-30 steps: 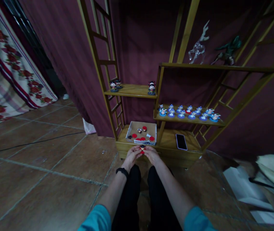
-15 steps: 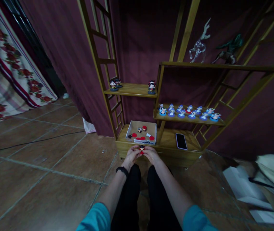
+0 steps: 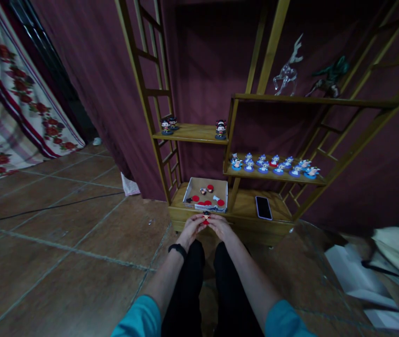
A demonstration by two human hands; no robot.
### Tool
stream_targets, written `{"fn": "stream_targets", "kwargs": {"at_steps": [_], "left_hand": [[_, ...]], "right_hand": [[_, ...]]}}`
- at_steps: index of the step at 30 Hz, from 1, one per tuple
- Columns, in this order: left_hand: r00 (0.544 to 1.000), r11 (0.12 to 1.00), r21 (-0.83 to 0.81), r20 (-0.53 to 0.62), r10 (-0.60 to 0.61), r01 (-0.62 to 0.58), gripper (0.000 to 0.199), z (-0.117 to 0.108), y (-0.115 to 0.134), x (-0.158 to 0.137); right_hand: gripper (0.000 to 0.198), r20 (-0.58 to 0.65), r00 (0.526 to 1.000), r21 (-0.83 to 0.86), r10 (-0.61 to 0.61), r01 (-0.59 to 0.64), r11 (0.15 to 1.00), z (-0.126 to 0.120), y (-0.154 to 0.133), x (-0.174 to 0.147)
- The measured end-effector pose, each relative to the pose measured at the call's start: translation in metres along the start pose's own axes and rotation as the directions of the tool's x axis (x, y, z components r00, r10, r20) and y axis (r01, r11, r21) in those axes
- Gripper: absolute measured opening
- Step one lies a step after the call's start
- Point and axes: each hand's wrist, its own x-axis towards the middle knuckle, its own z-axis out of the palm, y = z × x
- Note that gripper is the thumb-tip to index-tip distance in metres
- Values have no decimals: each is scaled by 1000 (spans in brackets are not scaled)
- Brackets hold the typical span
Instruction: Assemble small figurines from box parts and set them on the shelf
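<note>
A small dark-haired figurine (image 3: 206, 215) with a red base is held between my two hands, just in front of the cabinet's lower ledge. My left hand (image 3: 192, 226) grips it from the left side, fingers closed. From the right, my right hand (image 3: 220, 225) pinches the same figurine. Right behind them sits a shallow cardboard box (image 3: 190, 189) holding several red discs (image 3: 195, 198), a couple of small figurines (image 3: 210, 188) and a white piece (image 3: 216, 198). My fingers cover part of the red base.
A phone (image 3: 264, 207) lies on the ledge right of the box. Two rows of small figurines (image 3: 263, 167) stand on the right shelf, others (image 3: 221, 129) on the left shelf (image 3: 195, 131). Higher up stand a clear deer (image 3: 288, 70) and a dark green statue (image 3: 330, 77). White boxes (image 3: 355, 276) lie at right.
The view has shifted slightly. Both hands stay around the figurine, which sits a touch higher between the fingers.
</note>
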Motion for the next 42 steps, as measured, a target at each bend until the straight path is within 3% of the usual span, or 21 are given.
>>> {"fn": "stream_targets", "kwargs": {"at_steps": [17,27,42], "left_hand": [[999,1000,6,-44,11,-11,18,-1,-4,2],[1000,998,-69,30,-1,3,21,-1,2,-1],[999,996,-86,-42,10,-13,14,-3,2,1]], "right_hand": [[21,-30,999,-8,25,-25,1000,2,2,-1],[16,-36,999,57,-6,8,998,2,-2,-2],[24,12,998,72,-57,56,996,8,-5,-8]]}}
